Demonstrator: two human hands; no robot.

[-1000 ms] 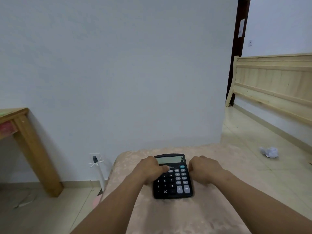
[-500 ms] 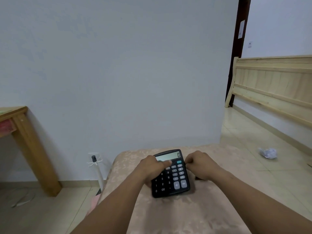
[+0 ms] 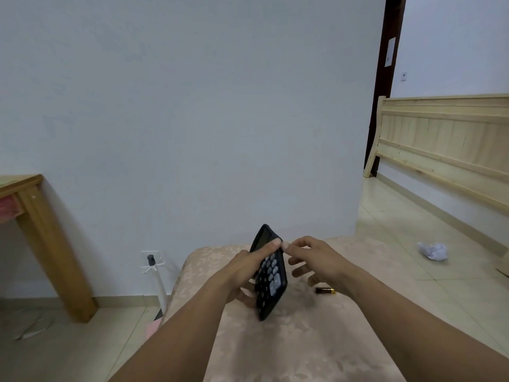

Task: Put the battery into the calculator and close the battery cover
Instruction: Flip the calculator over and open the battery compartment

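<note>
The black calculator (image 3: pixel 271 274) is tipped up on its left edge above the beige cushioned surface (image 3: pixel 289 340), keys facing right. My left hand (image 3: pixel 243 268) grips it, thumb on the key face and fingers behind. My right hand (image 3: pixel 311 260) touches its upper right edge with thumb and forefinger, the other fingers spread behind it. A small battery (image 3: pixel 325 290) with a gold end lies on the surface just right of the calculator, below my right wrist. The calculator's back and battery cover are hidden.
A white wall stands close behind the surface. A wooden table leg (image 3: pixel 52 252) is at the left, a wall socket with a plug (image 3: pixel 151 260) low on the wall. A wooden bed frame (image 3: pixel 446 144) and crumpled paper (image 3: pixel 432 250) on the tiled floor are to the right.
The calculator lay flat a second ago; both hands have lifted its right side and turned it up on edge. The battery that was under it now shows.
</note>
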